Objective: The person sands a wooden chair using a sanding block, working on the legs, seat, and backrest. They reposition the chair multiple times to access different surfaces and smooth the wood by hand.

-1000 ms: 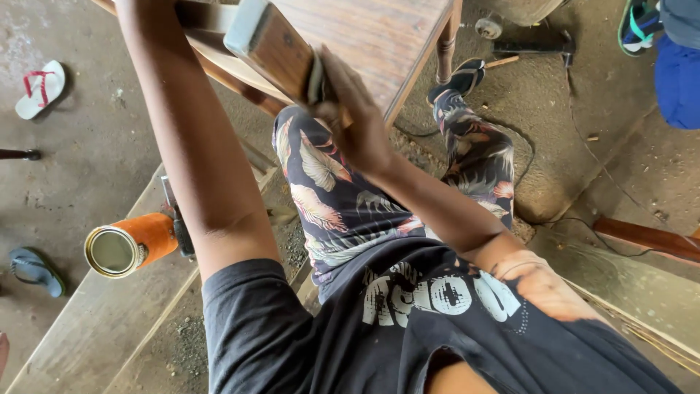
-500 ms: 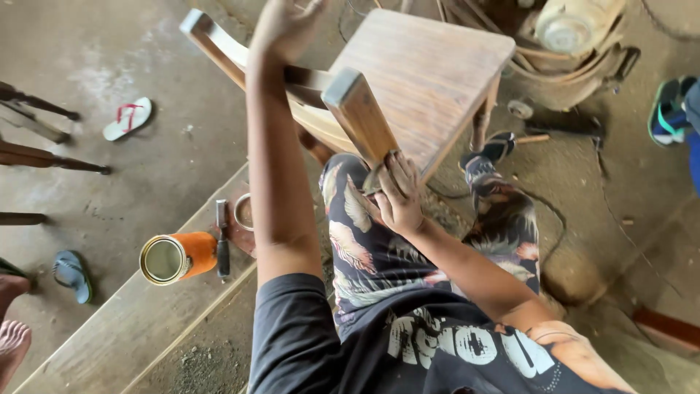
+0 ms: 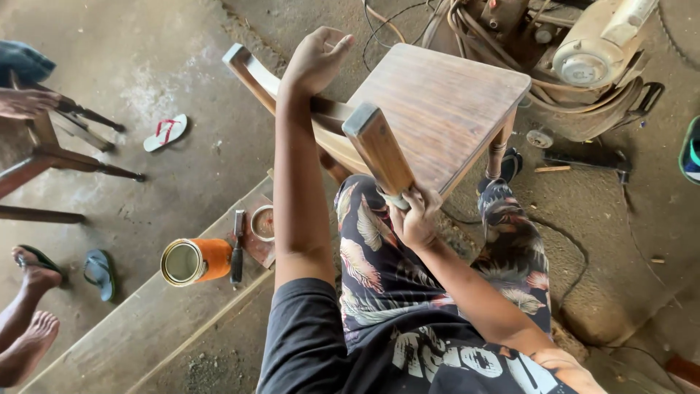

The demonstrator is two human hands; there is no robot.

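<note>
Dusty concrete floor (image 3: 182, 66) across whole view. Grey motor-driven machine with cables (image 3: 583, 51) at 1 o'clock. Long pale wooden plank bench (image 3: 138, 328) running diagonally from 7 o'clock toward centre.

Brown wooden chair with square plank seat (image 3: 445, 102) just above centre, tilted, backrest posts toward camera. Near post (image 3: 379, 149) leaning over lap in floral-print trousers (image 3: 379, 270); far post and curved back rail (image 3: 251, 73) at 11 o'clock.

Left hand (image 3: 315, 60) at 12 o'clock, arm stretched up, on chair's back rail, fingers loosely curled; firm grip or mere resting, cannot tell. Right hand (image 3: 415, 215) at centre, clenched around lower end of near post, small pale pad pinched between fingers and wood. Pad mostly hidden, kind unclear.

Other dark wooden furniture legs (image 3: 65, 168) at 9 o'clock, another person's hand (image 3: 25, 102) on top. Bare feet of another person (image 3: 29, 321) at 8 o'clock, well apart from chair.

On bench at 8 o'clock: orange cylindrical tin can with open metal mouth (image 3: 193, 261), lying on side. Just beside it, dark-handled flat tool (image 3: 238, 248), then small round shallow tin (image 3: 264, 222), lying on a small brown board.

White flip-flop with red strap (image 3: 165, 132) on floor at 10 o'clock. Blue flip-flop (image 3: 99, 271) at 8 o'clock, near bare feet. Dark sandal (image 3: 510, 164) on own foot by chair leg at 3 o'clock.
</note>
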